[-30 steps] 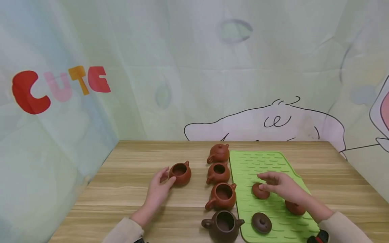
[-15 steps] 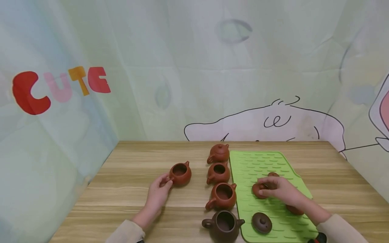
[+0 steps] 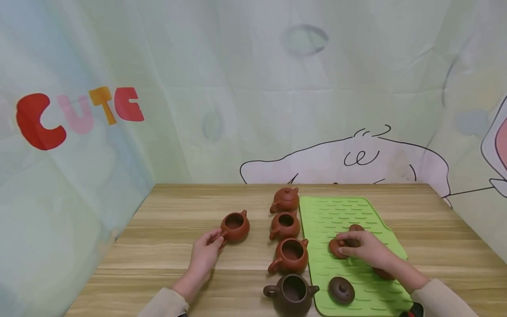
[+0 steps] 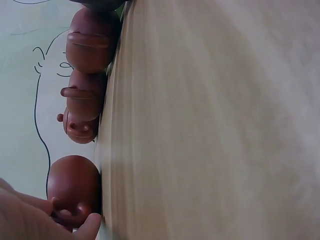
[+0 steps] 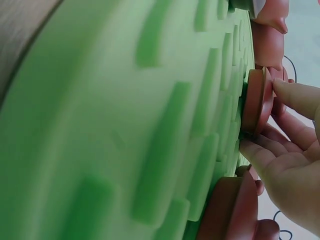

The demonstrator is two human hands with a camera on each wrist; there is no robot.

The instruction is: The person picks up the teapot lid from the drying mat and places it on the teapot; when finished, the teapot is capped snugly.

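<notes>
My left hand (image 3: 205,255) pinches the handle of a lidless reddish-brown teapot (image 3: 240,234) standing on the left part of the table. In the left wrist view, thumb and fingers close around that teapot's (image 4: 74,177) handle. Over the green mat, my right hand (image 3: 371,250) grips a reddish-brown teapot lid (image 3: 334,249) between thumb and fingers. The right wrist view has this lid (image 5: 256,102) seen edge-on, close to the mat; whether it touches cannot be told. Part of it is hidden by the fingers.
A column of teapots lines the mat's left side: a lidded one (image 3: 286,204), two lidless reddish ones (image 3: 292,265) and a dark lidless one (image 3: 292,304). On the green mat (image 3: 328,211) lie a dark lid (image 3: 341,290) and reddish lids (image 3: 383,274), partly behind the right arm.
My left fingers have shifted from the teapot's side onto its handle. The right hand has lowered slightly and taken hold of the lid, uncovering another lid behind it.
</notes>
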